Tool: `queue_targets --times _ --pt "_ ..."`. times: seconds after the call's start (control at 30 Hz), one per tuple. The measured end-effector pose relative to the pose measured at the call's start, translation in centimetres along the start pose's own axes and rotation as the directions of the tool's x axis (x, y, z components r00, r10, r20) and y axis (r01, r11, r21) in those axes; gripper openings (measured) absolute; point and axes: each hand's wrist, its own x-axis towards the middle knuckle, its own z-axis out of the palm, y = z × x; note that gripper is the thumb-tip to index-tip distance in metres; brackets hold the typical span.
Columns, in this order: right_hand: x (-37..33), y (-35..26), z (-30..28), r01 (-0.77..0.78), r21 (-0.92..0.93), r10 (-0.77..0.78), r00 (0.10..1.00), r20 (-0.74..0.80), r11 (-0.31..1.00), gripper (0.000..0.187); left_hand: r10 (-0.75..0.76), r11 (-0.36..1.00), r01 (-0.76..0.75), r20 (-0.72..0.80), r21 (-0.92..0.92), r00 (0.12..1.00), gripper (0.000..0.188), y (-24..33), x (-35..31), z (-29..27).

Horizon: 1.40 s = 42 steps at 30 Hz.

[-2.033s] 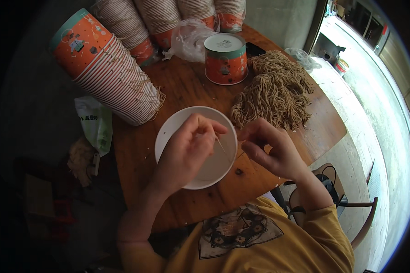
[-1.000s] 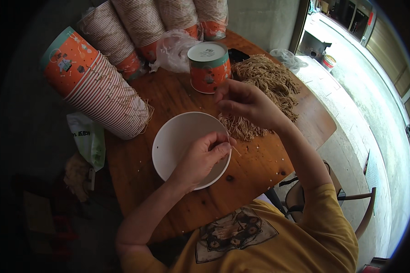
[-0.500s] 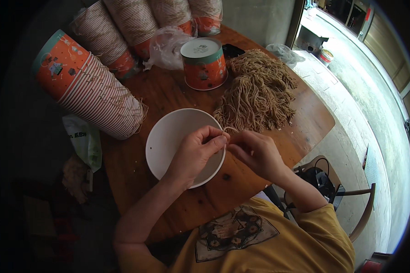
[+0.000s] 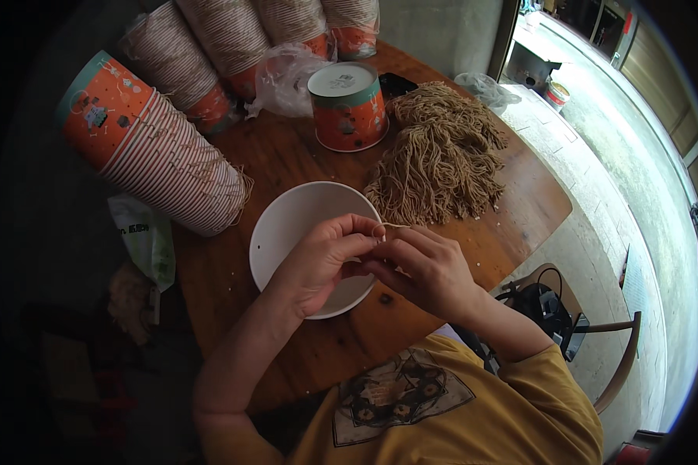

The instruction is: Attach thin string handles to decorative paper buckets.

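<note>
A white paper bucket (image 4: 275, 225) stands mouth up near the table's front, with a small dark hole in the left of its wall. My left hand (image 4: 329, 252) reaches over the bucket and pinches a thin beige cord (image 4: 396, 225) at the right rim. Beside it my right hand (image 4: 423, 267) is closed with its fingertips against those of the left, also on the cord. The cord's lower part is hidden by my fingers. Just beyond my right hand lies a heap of tan cords (image 4: 442, 155).
An upturned orange and green bucket (image 4: 349, 116) stands behind the white one. A leaning stack of nested buckets (image 4: 171, 155) with cords is at the left. More stacks (image 4: 225, 39) and clear plastic wrap (image 4: 283, 77) stand at the back; a chair (image 4: 620, 364) is at the right.
My right hand has moved left, so its fingers now meet and overlap the left fingertips. The cord's visible loop has become a short, flatter end. The bucket has barely shifted.
</note>
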Motion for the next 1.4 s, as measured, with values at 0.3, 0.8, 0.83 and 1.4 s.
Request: queue_targets --times 0.3,0.8,0.83,1.4 --pt "1.2 2.9 -1.0 -0.114 0.235 0.089 0.990 0.113 0.965 0.021 0.151 0.982 -0.146 -0.030 0.120 0.988 0.011 -0.3 -0.2 0.6" --pt "1.3 1.5 -1.9 -0.311 0.212 0.258 0.934 0.246 0.926 0.013 0.385 0.834 -0.378 0.066 0.402 0.920 0.019 -1.5 0.0 0.0" --pt "1.1 1.7 -1.7 -0.264 0.174 0.226 0.951 0.210 0.949 0.013 0.385 0.834 -0.378 0.067 0.401 0.921 0.019 -1.6 0.0 0.0" --pt "0.5 1.5 -0.6 -0.271 0.165 0.256 0.961 0.104 0.948 0.012 0.693 0.069 -0.326 0.190 0.943 0.695 0.011 -1.7 -0.7 1.3"
